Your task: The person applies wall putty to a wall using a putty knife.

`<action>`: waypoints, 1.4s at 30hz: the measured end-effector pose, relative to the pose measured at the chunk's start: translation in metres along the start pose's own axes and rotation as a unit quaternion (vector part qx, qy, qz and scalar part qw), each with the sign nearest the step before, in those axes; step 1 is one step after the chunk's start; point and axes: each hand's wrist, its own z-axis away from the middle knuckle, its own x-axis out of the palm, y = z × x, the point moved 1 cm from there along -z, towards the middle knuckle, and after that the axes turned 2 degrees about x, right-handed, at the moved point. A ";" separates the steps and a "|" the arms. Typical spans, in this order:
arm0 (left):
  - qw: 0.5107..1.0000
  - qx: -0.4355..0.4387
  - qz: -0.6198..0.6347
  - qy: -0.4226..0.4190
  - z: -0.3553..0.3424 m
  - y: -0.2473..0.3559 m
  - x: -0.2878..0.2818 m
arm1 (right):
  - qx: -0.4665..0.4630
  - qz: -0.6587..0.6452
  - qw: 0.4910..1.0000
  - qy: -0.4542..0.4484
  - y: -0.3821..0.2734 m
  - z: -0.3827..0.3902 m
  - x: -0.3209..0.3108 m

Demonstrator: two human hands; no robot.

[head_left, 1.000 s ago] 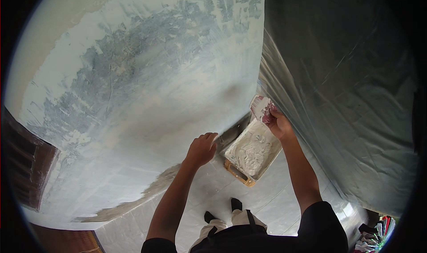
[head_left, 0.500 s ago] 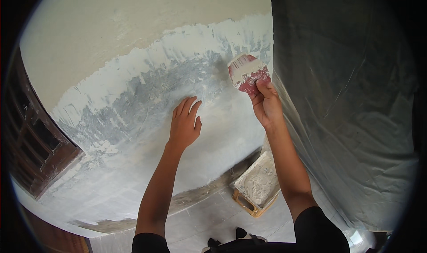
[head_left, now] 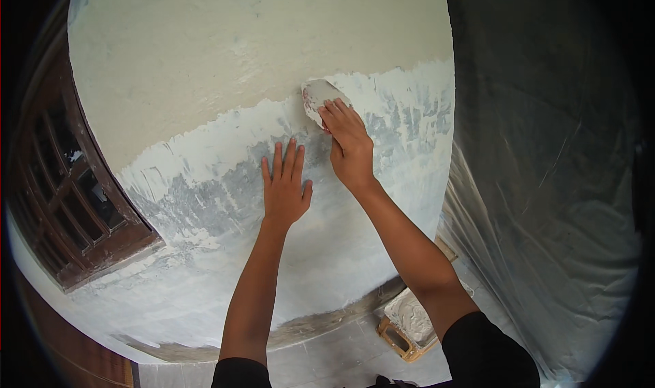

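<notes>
My right hand (head_left: 353, 146) grips a hand-sized putty spreader (head_left: 321, 94), its face smeared with white filler. The spreader rests against the wall (head_left: 225, 60), at the upper border of a rough white band of filler (head_left: 235, 132). Fingers stretched upward, my left hand (head_left: 285, 191) lies open at the wall's grey patchy area (head_left: 211, 207), lower and to the left of the right hand. Whether its palm touches the surface I cannot tell. My right hand hides the spreader's lower part.
A brown wooden window frame with dark panes (head_left: 89, 197) borders the wall on the left. Clear plastic sheeting (head_left: 539, 204) hangs along the right. Low by my right arm, a container of white filler (head_left: 413, 316) rests on a yellowish stool (head_left: 396, 340) above the grey tiled floor (head_left: 327, 361).
My right hand has turned over and brought the spreader left onto the wall, its red face no longer showing. The view has shifted upward. My left hand's fingers now point more straight up.
</notes>
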 end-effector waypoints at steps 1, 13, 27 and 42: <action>1.000 0.000 -0.004 0.003 0.001 -0.001 0.000 | -0.003 -0.003 1.000 0.003 0.000 0.000 0.006; 0.999 0.030 -0.018 -0.040 0.003 -0.001 0.005 | -0.060 0.130 0.989 0.045 0.013 0.013 0.049; 0.997 0.029 -0.025 -0.067 0.002 -0.001 0.003 | -0.054 0.157 0.985 0.050 0.023 0.012 0.050; 0.996 0.002 -0.005 -0.093 0.000 0.001 -0.006 | -0.047 0.119 0.992 0.004 0.017 0.038 0.053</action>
